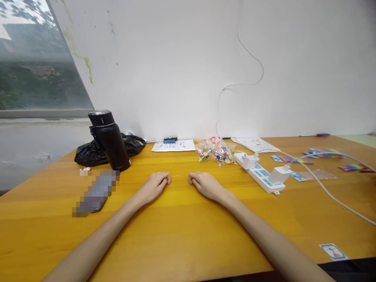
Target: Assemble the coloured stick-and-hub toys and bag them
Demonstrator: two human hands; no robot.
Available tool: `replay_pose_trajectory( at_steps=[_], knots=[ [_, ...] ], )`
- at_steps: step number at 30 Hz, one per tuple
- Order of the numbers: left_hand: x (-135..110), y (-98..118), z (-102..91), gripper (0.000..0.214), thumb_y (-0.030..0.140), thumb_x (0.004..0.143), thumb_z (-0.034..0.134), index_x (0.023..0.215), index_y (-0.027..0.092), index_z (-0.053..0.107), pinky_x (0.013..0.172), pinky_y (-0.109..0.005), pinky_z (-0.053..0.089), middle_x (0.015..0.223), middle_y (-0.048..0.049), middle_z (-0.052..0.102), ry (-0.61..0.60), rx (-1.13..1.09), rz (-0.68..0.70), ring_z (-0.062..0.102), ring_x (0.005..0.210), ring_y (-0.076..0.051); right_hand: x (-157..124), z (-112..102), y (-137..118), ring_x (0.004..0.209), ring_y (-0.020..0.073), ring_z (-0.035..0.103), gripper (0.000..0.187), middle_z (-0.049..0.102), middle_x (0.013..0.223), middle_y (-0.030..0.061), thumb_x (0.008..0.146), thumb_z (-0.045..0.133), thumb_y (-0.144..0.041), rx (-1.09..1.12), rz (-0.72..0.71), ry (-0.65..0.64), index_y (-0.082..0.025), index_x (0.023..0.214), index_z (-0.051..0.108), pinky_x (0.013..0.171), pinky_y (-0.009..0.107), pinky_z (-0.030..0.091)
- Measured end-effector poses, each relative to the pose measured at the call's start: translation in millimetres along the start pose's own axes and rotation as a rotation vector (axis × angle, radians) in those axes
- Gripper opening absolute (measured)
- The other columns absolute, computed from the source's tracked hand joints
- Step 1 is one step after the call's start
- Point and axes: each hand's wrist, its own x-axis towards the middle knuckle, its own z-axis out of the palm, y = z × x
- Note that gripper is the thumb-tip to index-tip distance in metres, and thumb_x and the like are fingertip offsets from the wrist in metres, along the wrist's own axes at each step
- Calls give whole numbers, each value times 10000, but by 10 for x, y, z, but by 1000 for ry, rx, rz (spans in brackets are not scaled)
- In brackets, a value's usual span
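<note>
My left hand rests on the yellow wooden table, its fingers curled into a loose fist. Facing it across a small gap is my right hand, curled the same way. Nothing shows in either fist. Left of my left hand lies a phone, blurred out in blocks. A black thermos bottle with a metal-topped lid stands behind the phone. The white power strip with plugged-in chargers is the thing nearest my right hand on its right side.
Along the wall lie a black plastic bag, a screwdriver, white papers and a clear bag of colourful small pieces. White cables cross the right side, near rainbow-coloured packs. A picture card lies at the front right edge.
</note>
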Motion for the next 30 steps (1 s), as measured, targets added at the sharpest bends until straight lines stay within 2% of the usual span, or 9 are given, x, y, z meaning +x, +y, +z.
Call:
replay_pose_trajectory(
  at_steps=[11, 30],
  knots=[
    [6, 1, -3, 239, 230, 1000, 347, 858, 232, 539, 848, -348, 390, 908, -15, 672, 12, 19, 6, 586, 884, -216, 8, 0, 0, 801, 158, 602, 201, 696, 903, 35, 986, 424, -154, -6, 5, -4, -209, 920, 605, 697, 240, 320],
    [5, 10, 0, 240, 236, 1002, 342, 870, 229, 543, 865, -371, 401, 914, -27, 665, 7, 20, 8, 580, 885, -223, 10, -6, -6, 828, 158, 613, 201, 707, 921, 28, 990, 428, -150, -3, 2, -8, -211, 914, 604, 715, 239, 330]
  ],
)
